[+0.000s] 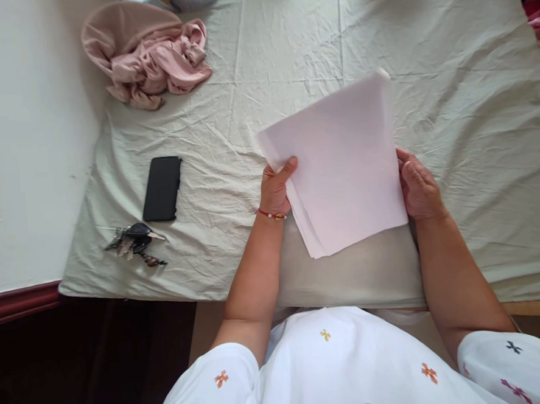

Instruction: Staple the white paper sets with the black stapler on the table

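Nearest the camera, white top with small orange and dark cross marks (335, 368), 2 bare forearms reaching forward out of it. Left wrist circled by a thin red thread bracelet (271, 214). Left hand (276, 186) clamped on the left edge of a stack of white paper sheets (341, 167), thumb laid over the top sheet, fingers tucked underneath. Right hand (418, 187) gripping the stack's right edge, fingertips hidden behind the paper. Stack held up between both hands, tilted, lower corners fanned a little so several sheet edges show, far corner raised toward the middle of the bed. All of it hovering above the near edge of a bed covered in a wrinkled pale green sheet (477, 153).

Off to the left on the same sheet, bunch of keys with a dark fob (135, 241) near the corner, well apart from the hands. Just beyond it, black phone (162, 188) lying flat, screen dark. Farther back, crumpled pink cloth (146, 54) heaped at the bed's left side, against a pale wall (28, 131). At the very top edge, part of a grey rounded thing, too cropped to tell.
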The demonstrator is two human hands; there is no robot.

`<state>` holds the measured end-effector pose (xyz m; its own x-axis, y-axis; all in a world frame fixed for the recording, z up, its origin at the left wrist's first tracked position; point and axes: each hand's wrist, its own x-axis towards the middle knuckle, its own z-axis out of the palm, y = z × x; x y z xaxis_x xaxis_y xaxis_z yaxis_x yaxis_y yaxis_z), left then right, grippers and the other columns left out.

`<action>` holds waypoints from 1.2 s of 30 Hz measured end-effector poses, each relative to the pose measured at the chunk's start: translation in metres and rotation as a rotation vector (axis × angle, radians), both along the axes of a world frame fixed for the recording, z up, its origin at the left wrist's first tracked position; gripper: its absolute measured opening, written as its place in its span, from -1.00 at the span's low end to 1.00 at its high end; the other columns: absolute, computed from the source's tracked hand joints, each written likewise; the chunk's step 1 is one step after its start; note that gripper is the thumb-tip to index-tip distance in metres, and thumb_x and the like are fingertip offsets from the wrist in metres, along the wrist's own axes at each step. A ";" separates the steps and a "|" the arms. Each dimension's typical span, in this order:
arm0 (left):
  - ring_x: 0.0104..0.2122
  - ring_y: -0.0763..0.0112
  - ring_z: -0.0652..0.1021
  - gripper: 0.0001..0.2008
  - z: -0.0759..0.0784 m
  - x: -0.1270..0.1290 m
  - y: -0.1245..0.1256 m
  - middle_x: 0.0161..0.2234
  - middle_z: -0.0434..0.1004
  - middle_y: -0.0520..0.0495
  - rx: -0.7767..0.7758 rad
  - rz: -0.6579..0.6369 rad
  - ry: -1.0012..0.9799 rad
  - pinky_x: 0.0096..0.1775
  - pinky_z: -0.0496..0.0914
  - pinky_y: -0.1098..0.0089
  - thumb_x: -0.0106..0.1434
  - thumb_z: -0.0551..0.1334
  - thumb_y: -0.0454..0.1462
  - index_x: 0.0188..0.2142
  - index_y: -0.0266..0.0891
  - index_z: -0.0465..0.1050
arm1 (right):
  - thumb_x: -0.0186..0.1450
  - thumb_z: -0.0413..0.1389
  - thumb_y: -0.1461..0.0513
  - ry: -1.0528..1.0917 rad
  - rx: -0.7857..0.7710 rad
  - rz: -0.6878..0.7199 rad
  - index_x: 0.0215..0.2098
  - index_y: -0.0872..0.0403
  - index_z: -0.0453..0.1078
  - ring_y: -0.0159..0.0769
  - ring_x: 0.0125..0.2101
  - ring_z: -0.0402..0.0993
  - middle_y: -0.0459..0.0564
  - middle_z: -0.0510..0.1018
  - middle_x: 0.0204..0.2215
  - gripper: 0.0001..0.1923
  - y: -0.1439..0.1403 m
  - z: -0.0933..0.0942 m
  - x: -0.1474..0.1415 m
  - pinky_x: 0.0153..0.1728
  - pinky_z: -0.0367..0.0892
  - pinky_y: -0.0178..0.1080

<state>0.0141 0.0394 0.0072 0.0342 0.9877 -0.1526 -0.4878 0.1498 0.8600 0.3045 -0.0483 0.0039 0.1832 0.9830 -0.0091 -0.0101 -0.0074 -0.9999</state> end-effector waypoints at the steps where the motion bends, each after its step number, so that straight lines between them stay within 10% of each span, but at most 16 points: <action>1: 0.03 0.13 0.69 -0.45 -0.002 -0.002 0.003 -0.13 0.75 -0.02 -0.001 0.047 -0.032 0.04 0.63 0.17 -0.18 0.65 0.02 -0.22 -0.12 0.65 | 0.30 0.22 -0.24 0.062 0.012 0.014 0.19 -0.27 0.48 -0.08 0.27 0.47 -0.12 0.61 0.17 -0.43 0.001 0.002 -0.001 0.27 0.43 0.03; 11: 0.39 0.07 0.41 -0.37 -0.011 -0.008 0.015 0.09 0.67 -0.11 0.111 0.049 -0.022 0.28 0.52 0.08 0.16 0.36 0.29 -0.04 -0.11 0.60 | 0.07 0.46 -0.17 0.220 -0.107 0.185 0.11 -0.16 0.55 -0.07 -0.07 0.70 -0.04 0.74 -0.11 -0.30 -0.003 0.012 -0.010 0.08 0.58 0.08; 23: 0.18 0.10 0.59 -0.39 0.000 -0.024 0.016 -0.05 0.68 -0.03 0.178 0.029 0.128 0.14 0.54 0.19 -0.07 0.60 0.08 -0.06 -0.02 0.56 | 0.13 0.48 0.05 0.055 0.210 -0.286 -0.28 -0.20 0.62 0.08 0.16 0.57 -0.12 0.74 -0.18 -0.78 0.000 0.016 -0.005 0.33 0.36 0.29; 36: -0.20 0.26 0.61 -0.52 0.009 -0.028 0.012 -0.40 0.53 0.02 0.296 0.040 0.258 -0.07 0.54 0.25 -0.09 0.59 0.10 -0.38 -0.13 0.54 | 0.16 0.46 0.13 0.045 0.354 -0.261 -0.38 -0.21 0.59 0.07 0.14 0.58 -0.09 0.73 -0.19 -0.86 -0.011 0.030 -0.002 0.16 0.50 0.22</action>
